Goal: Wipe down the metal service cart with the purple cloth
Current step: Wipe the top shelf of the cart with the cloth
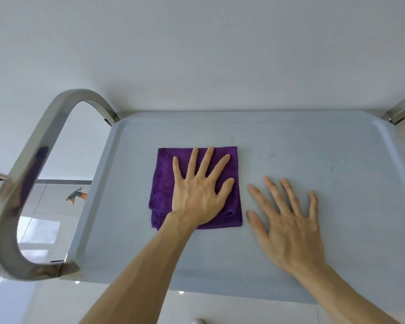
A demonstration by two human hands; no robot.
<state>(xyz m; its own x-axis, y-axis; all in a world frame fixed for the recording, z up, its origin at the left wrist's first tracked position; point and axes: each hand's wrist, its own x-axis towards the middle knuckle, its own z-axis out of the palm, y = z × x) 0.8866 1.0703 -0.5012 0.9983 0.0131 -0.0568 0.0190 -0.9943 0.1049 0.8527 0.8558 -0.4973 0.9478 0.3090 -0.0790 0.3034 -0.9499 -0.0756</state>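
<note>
So the top tray of the metal service cart [290,141] is a flat pale grey sheet with a raised lip all round and clipped corners; it looks matte, with a few faint smudgy marks toward the far side, right of the cloth; behind the cart there's just a plain white wall [197,43], and the cart's far edge sits right up near it. On the cart's left end there's a chunky polished steel handle [28,174] looping up and out; through that loop you can see glossy light floor tiles [40,230] with bright window-ish reflections, plus the grey and orange trigger head of a spray bottle [76,195] poking out just beside the cart's left edge, lower down. A second bit of steel frame [400,111] shows at the cart's far right corner.

The purple cloth [164,183] is folded into a rough square and lies flat on the cart top, left of centre, well clear of the handle; the left hand [201,195] is flat on top of it, fingers straight and spread, palm pressing down, so that grip is released rather than clenched round anything; the cloth sticks out past the hand on the handle side and along the near edge. The right hand [290,228] rests flat on the bare cart top just beside the cloth, not touching it; fingers spread and straight, grip released too. Both bare forearms come in from the near edge.
</note>
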